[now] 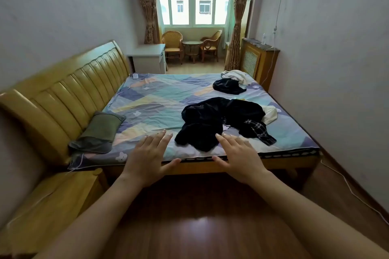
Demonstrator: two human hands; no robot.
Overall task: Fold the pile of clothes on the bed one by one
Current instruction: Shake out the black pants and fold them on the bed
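Two hands reach out low in the frame, both palm-down with fingers straight and spread, holding nothing: the left hand [147, 156] hovers over the near edge of the bed [147, 99], the right hand [239, 156] just beside it with its fingertips at the front edge of the pile of clothes [223, 121]. Whether those fingertips actually touch the cloth, I cannot tell. Flat and apart like this, they look set to take hold of the nearest garment and draw it toward the bare stretch of sheet at centre-left, where there is room to fold. The pile sits right of centre in the frame, a crumpled heap of black fabric, with a checked piece [260, 131] trailing out at its lower right and a cream garment [270, 114] peeking from its right side. Nothing in it looks folded yet. Further up the frame, well apart, lie a smaller dark garment [228, 87] and a white one [236, 75].
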